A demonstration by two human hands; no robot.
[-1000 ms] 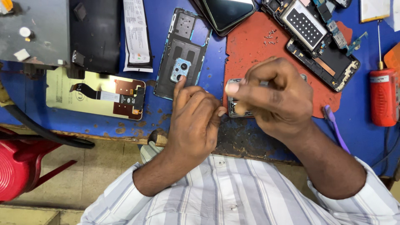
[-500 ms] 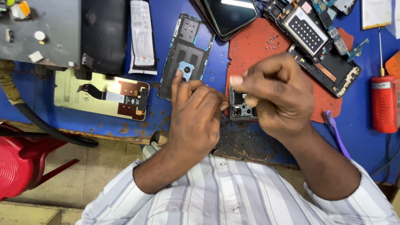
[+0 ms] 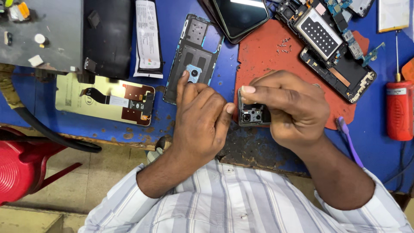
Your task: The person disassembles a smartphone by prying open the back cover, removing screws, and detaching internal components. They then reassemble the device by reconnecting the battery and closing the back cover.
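Observation:
A small dark phone body (image 3: 253,115) with camera lenses showing lies at the red mat's (image 3: 267,56) near edge. My right hand (image 3: 290,108) covers most of it, with the fingers curled over its top and right side. My left hand (image 3: 202,117) presses its thumb against the body's left edge. Its fingers stretch flat over the blue bench, and one fingertip reaches the grey phone back cover (image 3: 193,56). What my right fingers pinch is hidden.
A black phone (image 3: 241,17) and an opened phone chassis (image 3: 332,49) lie at the back, with tiny screws (image 3: 283,45) on the mat. A red tool (image 3: 399,110) and a purple pry tool (image 3: 349,144) are on the right. On the left are a display panel (image 3: 105,98), a white packet (image 3: 147,39) and a red stool (image 3: 21,164).
Both hands stay around the dark phone body. My left thumb has closed in against its edge, and the view has shifted a little.

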